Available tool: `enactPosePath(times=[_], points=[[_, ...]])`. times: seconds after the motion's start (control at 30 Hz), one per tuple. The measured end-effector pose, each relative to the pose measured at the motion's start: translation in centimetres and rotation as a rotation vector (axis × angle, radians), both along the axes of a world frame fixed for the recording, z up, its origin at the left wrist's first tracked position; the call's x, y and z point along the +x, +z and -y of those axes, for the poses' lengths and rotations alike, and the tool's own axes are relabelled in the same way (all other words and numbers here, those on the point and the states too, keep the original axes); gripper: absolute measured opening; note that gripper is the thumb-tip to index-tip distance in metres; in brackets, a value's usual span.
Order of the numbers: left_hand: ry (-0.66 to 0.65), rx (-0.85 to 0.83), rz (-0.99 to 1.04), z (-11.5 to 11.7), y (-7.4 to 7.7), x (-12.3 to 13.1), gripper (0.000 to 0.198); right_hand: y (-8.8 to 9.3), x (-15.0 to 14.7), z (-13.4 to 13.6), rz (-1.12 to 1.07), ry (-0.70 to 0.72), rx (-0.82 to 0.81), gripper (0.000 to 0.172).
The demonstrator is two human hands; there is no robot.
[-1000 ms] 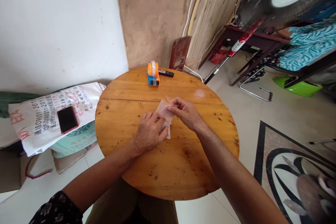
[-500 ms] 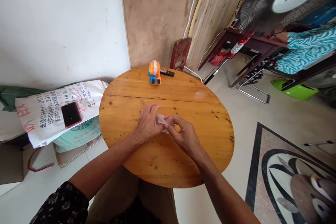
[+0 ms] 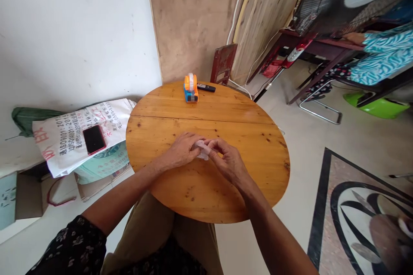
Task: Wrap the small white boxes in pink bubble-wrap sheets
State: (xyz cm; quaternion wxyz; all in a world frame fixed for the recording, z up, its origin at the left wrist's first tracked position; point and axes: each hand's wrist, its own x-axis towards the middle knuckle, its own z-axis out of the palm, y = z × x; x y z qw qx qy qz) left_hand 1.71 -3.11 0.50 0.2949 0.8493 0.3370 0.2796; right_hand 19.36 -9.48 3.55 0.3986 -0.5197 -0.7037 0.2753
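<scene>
A small, thin, whitish crumpled piece [image 3: 203,149], like tissue or plastic film, is between my two hands over the round wooden table [image 3: 174,197]. My left hand [image 3: 183,149] is closed on its left side, fingertips curled round it. The thumb and fingers of my right hand [image 3: 227,160] pinch its right side. What the piece is made of, and whether anything lies inside it, I cannot make out.
An orange and blue tape dispenser [image 3: 191,88] stands at the table's far edge beside a black remote-like object [image 3: 206,88]. A phone [image 3: 94,139] lies on white sacks at left. A fan [image 3: 338,4] and a seated person [image 3: 380,58] are at right.
My left hand's fingers have lowered and curled in around the whitish piece, more of which now shows. My right hand keeps its pinch. The view has shifted slightly.
</scene>
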Motion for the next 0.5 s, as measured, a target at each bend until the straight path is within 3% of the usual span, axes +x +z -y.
enactPosePath(times=[0.13,0.3,0.4,0.5], points=[[0.042,-0.052,0.075,0.3,-0.4,0.2,0.032,0.1,0.6,0.0,0.062,0.009,0.018,0.01],[0.082,-0.09,0.14,0.7,-0.5,0.3,0.024,-1.9,0.3,1.2,0.154,0.014,0.211,0.01],[0.017,-0.092,0.11,0.7,-0.2,-0.7,0.025,-3.1,-0.3,1.9,0.258,-0.013,0.343,0.015],[-0.088,-0.034,0.031,0.7,-0.2,-2.2,0.046,-3.8,-0.6,2.1,0.391,-0.059,0.394,0.019]])
